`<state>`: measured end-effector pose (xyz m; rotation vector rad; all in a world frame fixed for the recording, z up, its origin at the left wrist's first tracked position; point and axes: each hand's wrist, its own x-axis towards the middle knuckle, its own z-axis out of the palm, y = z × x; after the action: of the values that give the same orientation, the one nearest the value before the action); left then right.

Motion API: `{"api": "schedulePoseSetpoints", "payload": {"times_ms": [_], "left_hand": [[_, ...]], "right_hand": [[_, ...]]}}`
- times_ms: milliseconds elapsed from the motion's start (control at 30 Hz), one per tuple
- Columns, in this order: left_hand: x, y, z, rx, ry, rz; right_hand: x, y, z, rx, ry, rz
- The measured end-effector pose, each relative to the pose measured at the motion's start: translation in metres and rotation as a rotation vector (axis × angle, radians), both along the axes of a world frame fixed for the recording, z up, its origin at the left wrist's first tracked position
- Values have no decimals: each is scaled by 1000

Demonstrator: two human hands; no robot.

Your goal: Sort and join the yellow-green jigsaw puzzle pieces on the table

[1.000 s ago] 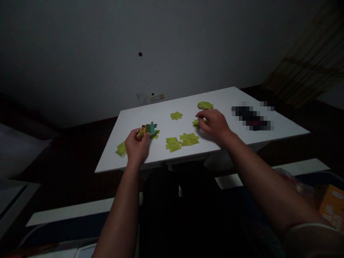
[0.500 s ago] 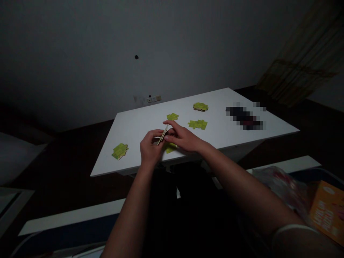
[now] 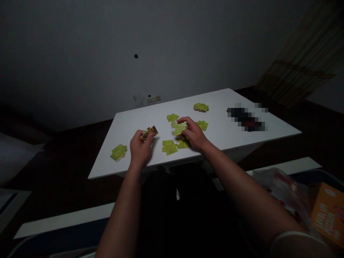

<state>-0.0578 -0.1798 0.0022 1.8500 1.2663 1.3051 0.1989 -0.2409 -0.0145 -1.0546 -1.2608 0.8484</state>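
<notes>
"Surface?"

"A white table [image 3: 129, 133], with a grey wall and a switch plate [image 3: 153, 99] beyond it."

"Entries, left to right?"

"Left of the left hand [image 3: 141, 148]: a green jigsaw cluster [image 3: 118, 152], lying flat. In that hand: a brown-and-yellow jigsaw piece [image 3: 148, 133], pinched at the fingertips, its long axis tilted and rising to the right."

"Between the hands?"

"A joined green pair [image 3: 169, 147] on the near side, and a green piece [image 3: 172, 117] farther off."

"Right hand [image 3: 195, 134]?"

"Apart from the left, its fingers closed on a pale green jigsaw piece [image 3: 178, 128]. The piece lies nearly level, its long axis running left to right, and its knobbed end points left."

"Beyond that hand?"

"A green piece [image 3: 202, 125] just right of it, a green stack [image 3: 201, 107] farther off, and a pixelated dark object [image 3: 245, 119] well right. Below and right of it: a plastic bag [image 3: 285, 193] and an orange box [image 3: 329, 213]."
</notes>
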Motion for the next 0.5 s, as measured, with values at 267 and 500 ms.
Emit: {"api": "schedulePoseSetpoints", "payload": {"times_ms": [267,500], "left_hand": [[-22,8,-9,-56,50,41],[-21,4,-9,-72,90,9]], "right_hand": [[2,3,-11,-11,-28,-27],[2,6,-10,78,-193,-67]]}}
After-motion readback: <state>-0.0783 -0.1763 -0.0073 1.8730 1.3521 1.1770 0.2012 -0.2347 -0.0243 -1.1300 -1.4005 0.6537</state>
